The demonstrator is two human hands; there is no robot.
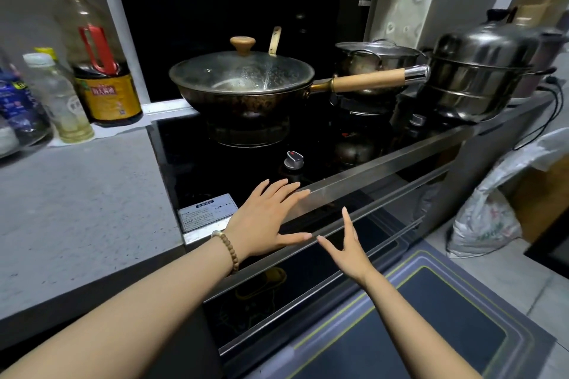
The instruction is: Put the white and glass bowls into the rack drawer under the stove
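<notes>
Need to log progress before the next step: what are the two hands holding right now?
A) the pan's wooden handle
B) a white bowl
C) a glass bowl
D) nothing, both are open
D: the left hand lies with straight fingers at the stove's steel front edge, and the right hand is spread open just below it; neither grips anything.

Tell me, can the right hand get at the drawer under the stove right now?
Probably yes: the right hand is open, holds nothing and hovers just before the closed drawer front, with nothing between them.
</notes>
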